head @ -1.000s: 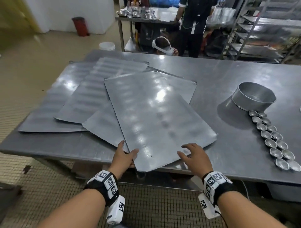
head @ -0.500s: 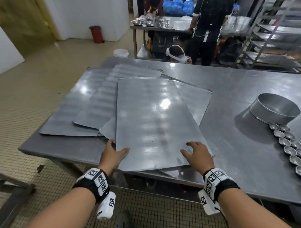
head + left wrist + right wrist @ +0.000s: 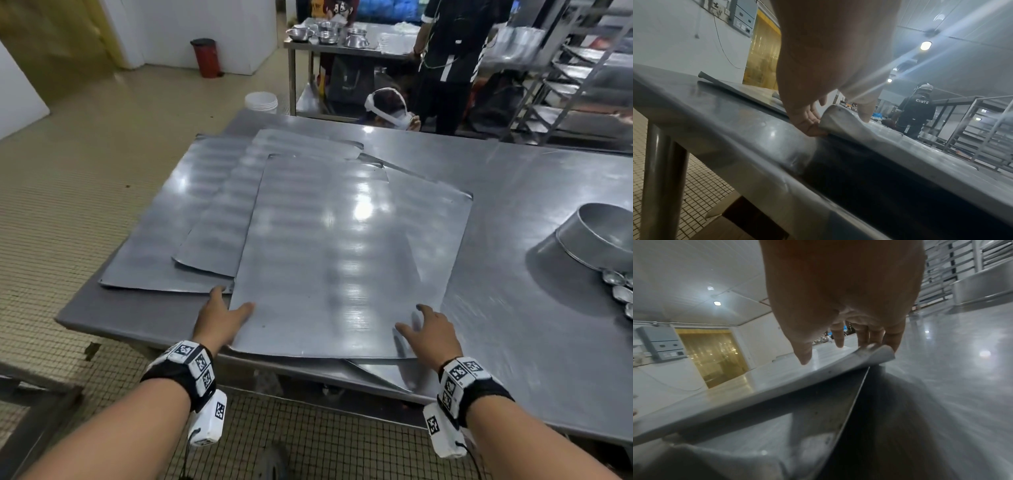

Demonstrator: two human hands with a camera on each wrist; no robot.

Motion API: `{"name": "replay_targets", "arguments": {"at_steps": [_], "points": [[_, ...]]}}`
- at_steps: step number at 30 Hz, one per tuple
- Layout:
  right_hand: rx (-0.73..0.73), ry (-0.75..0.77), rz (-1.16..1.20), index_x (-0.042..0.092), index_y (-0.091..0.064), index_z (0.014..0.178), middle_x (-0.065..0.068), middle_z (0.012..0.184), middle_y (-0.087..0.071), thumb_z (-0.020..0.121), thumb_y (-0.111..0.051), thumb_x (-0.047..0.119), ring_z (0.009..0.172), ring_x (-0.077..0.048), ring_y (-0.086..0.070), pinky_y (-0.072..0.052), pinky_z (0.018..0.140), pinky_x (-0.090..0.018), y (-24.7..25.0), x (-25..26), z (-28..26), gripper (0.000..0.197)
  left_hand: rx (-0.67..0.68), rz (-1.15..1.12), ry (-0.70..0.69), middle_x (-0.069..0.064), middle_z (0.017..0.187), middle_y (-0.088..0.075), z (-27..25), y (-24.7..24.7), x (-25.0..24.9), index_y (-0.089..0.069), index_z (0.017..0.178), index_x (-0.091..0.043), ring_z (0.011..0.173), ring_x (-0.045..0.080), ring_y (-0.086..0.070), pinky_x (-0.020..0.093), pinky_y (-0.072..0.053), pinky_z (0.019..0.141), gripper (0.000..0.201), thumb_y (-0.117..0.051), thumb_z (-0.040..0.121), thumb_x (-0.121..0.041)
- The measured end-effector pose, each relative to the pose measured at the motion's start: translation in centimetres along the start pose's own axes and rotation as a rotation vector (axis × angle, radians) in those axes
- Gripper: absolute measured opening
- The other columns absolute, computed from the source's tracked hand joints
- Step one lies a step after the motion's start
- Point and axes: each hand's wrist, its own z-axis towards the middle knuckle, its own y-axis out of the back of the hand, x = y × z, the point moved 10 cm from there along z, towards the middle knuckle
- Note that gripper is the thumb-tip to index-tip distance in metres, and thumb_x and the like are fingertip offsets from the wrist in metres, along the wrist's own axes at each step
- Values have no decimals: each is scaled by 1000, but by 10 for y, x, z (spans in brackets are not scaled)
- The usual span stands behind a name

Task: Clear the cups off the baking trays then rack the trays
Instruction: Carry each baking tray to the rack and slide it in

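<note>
Several flat metal baking trays lie overlapped on the steel table (image 3: 531, 342). The top tray (image 3: 342, 257) is bare, and its near edge reaches the table's front edge. My left hand (image 3: 222, 315) is at its near-left corner, thumb on top and straight fingers (image 3: 809, 120) pressed against the rolled corner (image 3: 838, 116). My right hand (image 3: 424, 332) rests spread on the near-right corner, fingertips (image 3: 865, 340) touching the raised corner (image 3: 877, 353). A lower tray's corner (image 3: 387, 373) sticks out beneath. Small metal cups (image 3: 620, 291) sit in rows at the right edge.
A round metal pan (image 3: 603, 236) stands tilted on the right, beside the cups. A tray rack (image 3: 565, 68) stands at the back right. Behind the table are a standing person (image 3: 448, 51) and a crouched person (image 3: 387, 106). A red bin (image 3: 207, 56) is by the far wall.
The top tray has turned under my hands, its far end swinging left until it lies squarer to the table edge. Both hands have stayed at its near corners.
</note>
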Motion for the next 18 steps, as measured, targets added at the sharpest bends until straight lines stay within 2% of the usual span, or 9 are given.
{"name": "replay_targets", "arguments": {"at_steps": [3,7,11,14,18], "points": [[-27,-77,44,21,-40,149,-17,144,-51,83,-70,56,130,-39,-48,-45,105,-48,0,-10,6,81,41,-7,-8,16,138,-57,8,-7,-1,-35,149,-19,120,37,-58,44,-50,97,84,-76,83,-50],[-35,-129,20,24,-38,149,-17,144,-50,79,-72,57,127,-40,-51,-48,102,-49,-4,-14,11,85,79,13,-25,12,140,-58,18,-15,-4,-37,147,-20,123,35,-58,47,-49,102,85,-74,81,-58],[-51,-125,-98,26,-35,149,-14,138,-54,78,-67,66,122,-39,-55,-50,97,-48,-7,-7,8,87,55,110,-70,11,140,-58,30,-5,-13,-41,144,-17,122,34,-58,41,-49,97,77,-70,85,-58],[-60,-109,-155,26,-35,150,-13,132,-60,77,-64,70,119,-37,-57,-52,95,-47,-7,2,11,90,17,166,-118,12,140,-57,45,8,-18,-46,141,-16,122,34,-57,41,-47,98,72,-69,86,-57],[-23,-128,-87,23,-34,151,-17,135,-57,77,-70,64,122,-40,-55,-51,97,-49,-10,10,22,92,35,192,-156,15,140,-54,66,15,-31,-48,142,-13,121,34,-56,42,-48,100,76,-68,85,-59]]}}
